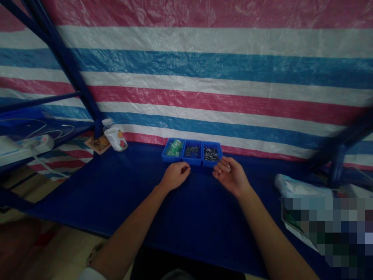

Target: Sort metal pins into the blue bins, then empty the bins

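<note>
Writing: bottle (115,137) label left of the bins, unreadable.
Left hand (175,175): curled just before the middle bin (192,152), pinching a thin pin (190,171).
Right hand (230,177): before the right bin (211,154), palm up, fingers pinching a small pale piece (229,167).

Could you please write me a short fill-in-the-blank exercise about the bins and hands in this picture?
1. The blue bins in the row number ____.
2. The green parts lie in the ____ bin of that row.
3. The white bottle stands to the ____ of the bins.
4. The left hand pinches a thin ____ pin.

Missing words: three; left; left; dark
</note>
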Demonstrator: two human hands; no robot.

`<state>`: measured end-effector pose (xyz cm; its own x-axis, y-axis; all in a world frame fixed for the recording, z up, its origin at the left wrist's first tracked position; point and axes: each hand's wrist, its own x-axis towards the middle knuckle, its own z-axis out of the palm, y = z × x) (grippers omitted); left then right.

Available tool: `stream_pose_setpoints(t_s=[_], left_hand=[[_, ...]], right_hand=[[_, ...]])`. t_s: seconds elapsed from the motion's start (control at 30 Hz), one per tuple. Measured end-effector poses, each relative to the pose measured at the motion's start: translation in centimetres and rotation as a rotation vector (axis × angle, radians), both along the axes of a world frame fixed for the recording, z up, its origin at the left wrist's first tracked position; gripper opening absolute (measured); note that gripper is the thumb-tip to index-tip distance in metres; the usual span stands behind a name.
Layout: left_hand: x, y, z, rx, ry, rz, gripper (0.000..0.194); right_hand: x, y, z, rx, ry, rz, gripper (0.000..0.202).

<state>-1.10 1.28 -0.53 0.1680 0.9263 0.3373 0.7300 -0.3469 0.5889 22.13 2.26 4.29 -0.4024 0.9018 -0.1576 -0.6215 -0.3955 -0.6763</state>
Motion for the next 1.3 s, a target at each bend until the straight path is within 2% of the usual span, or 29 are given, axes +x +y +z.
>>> stream_pose_setpoints(t_s=[0.13,0.3,0.43,0.57,0.8,0.9,0.97,1.1,1.3], left_hand=[[0.0,0.0,0.0,-0.006,0.022,-0.004,0.016],[0.0,-0.2,0.3,-0.022,0.083,0.004,0.018],[-0.1,-0.3,0.1,-0.011,0.184,-0.041,0.027],[0.1,-0.4,-0.2,0.022,0.304,-0.073,0.033],[0.2,-0.3,0.2,0.046,0.400,-0.091,0.017],[0.2,-0.4,0.3,0.097,0.369,-0.114,0.016],[0.3,-0.5,0.4,0.127,0.283,-0.129,0.016],[0.7,-0.7,0.7,0.183,0.113,-0.136,0.017],[1.1,-1.0,0.8,0.168,0.050,-0.162,0.018]], right_hand=[[0.0,0.7,-0.7,-0.093,-0.247,-0.133,0.032],[-0.1,1.1,-1.1,-0.151,-0.377,-0.287,0.014],[-0.3,1.2,-1.3,-0.108,-0.441,-0.318,0.019],[-1.1,1.0,-2.0,0.072,-0.638,-0.264,0.023],[-2.3,0.5,-3.8,0.497,-1.055,-0.117,0.023],[-2.6,0.0,-4.0,0.689,-1.232,-0.110,0.023],[-2.9,-0.4,-3.9,0.759,-1.312,-0.096,0.026],[-3.1,-0.7,-3.3,0.775,-1.274,-0.078,0.038],[-3.3,-0.6,-3.4,0.684,-1.083,-0.126,0.035]])
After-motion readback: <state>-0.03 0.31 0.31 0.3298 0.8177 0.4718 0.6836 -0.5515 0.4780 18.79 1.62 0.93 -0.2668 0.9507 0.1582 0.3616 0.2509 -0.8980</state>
